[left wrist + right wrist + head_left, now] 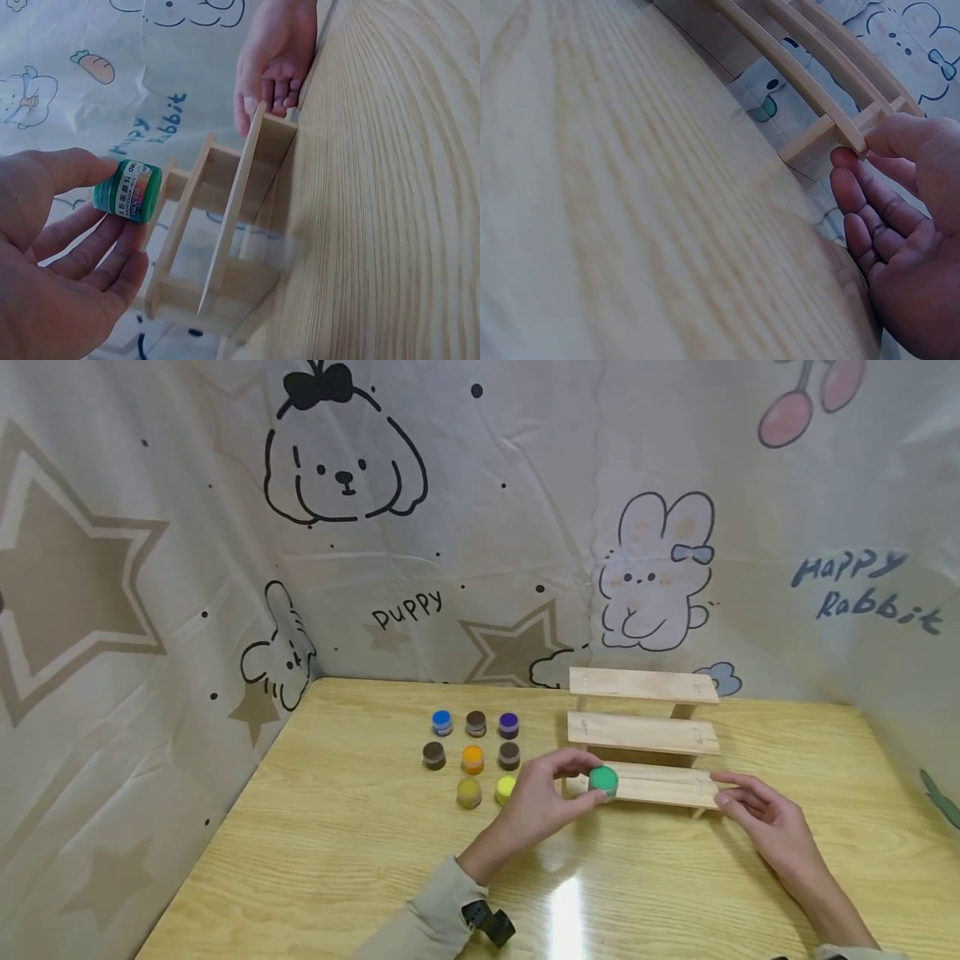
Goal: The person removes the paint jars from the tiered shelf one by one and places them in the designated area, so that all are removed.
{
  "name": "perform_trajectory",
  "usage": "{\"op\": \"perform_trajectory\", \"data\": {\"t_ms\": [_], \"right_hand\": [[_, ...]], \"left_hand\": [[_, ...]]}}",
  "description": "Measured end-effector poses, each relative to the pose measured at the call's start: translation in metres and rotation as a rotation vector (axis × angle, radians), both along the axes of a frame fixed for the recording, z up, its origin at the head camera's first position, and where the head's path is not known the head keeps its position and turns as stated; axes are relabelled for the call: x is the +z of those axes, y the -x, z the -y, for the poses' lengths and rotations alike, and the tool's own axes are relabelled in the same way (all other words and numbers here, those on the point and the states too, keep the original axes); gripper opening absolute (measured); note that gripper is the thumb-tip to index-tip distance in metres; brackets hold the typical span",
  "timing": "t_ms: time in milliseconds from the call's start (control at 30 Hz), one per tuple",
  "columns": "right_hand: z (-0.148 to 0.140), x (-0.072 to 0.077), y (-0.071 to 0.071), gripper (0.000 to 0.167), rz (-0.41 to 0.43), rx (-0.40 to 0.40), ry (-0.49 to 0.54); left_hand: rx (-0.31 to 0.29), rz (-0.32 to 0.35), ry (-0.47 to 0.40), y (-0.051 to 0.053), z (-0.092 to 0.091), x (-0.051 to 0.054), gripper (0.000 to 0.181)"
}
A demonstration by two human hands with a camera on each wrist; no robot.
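Note:
My left hand (536,797) pinches a small green paint jar (603,782) between thumb and fingers. In the left wrist view the jar's printed label (132,190) faces the camera. The jar is held just over the front of a three-tier wooden display shelf (643,732), near the left part of its lowest tier. At that tier's right end, my right hand (780,831) grips the board's corner (855,141) with thumb and index finger, the other fingers curled loosely below.
Left of the shelf, paint jars stand in rows: blue (442,722), purple (508,724), orange (472,759), olive (468,792), several brown ones (433,755), and a yellow one (506,788) partly behind my left hand. A printed curtain (480,527) hangs behind the wooden table (322,852).

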State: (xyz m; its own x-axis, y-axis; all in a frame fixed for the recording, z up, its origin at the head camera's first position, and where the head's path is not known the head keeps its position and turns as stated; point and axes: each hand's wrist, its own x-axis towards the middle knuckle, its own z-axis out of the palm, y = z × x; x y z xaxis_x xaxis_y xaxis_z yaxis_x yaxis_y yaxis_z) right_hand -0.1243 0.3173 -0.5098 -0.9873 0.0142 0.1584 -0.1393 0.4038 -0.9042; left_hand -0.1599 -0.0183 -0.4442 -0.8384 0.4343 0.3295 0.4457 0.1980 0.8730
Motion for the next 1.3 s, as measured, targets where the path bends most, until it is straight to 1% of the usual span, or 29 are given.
{"op": "perform_trajectory", "data": {"t_ms": [167, 333, 533, 700, 800, 1000, 1167, 1300], "right_hand": [[-0.001, 0.000, 0.000, 0.038, 0.006, -0.001, 0.001], [-0.002, 0.000, 0.000, 0.039, 0.015, 0.006, 0.008], [-0.002, 0.000, -0.002, 0.038, 0.011, -0.003, 0.006], [-0.002, 0.000, -0.002, 0.039, 0.021, 0.001, 0.014], [-0.002, 0.000, 0.000, 0.039, 0.024, 0.000, 0.013], [-0.003, -0.002, 0.002, 0.040, 0.023, 0.001, 0.022], [-0.003, -0.003, 0.002, 0.039, 0.013, 0.008, 0.029], [-0.004, -0.003, 0.001, 0.040, 0.011, 0.007, 0.030]], "left_hand": [[0.023, 0.031, -0.031, -0.001, 0.021, 0.002, 0.031], [0.054, 0.035, -0.044, -0.002, 0.041, 0.004, 0.033], [0.079, 0.047, -0.042, -0.001, 0.059, 0.005, 0.034], [0.113, 0.052, -0.043, -0.002, 0.074, 0.006, 0.034], [0.135, 0.066, -0.035, -0.003, 0.084, 0.005, 0.035], [0.187, 0.084, -0.019, -0.002, 0.103, 0.001, 0.034], [0.210, 0.076, -0.036, -0.002, 0.120, -0.001, 0.035], [0.239, 0.063, -0.025, 0.000, 0.133, -0.004, 0.035]]}}
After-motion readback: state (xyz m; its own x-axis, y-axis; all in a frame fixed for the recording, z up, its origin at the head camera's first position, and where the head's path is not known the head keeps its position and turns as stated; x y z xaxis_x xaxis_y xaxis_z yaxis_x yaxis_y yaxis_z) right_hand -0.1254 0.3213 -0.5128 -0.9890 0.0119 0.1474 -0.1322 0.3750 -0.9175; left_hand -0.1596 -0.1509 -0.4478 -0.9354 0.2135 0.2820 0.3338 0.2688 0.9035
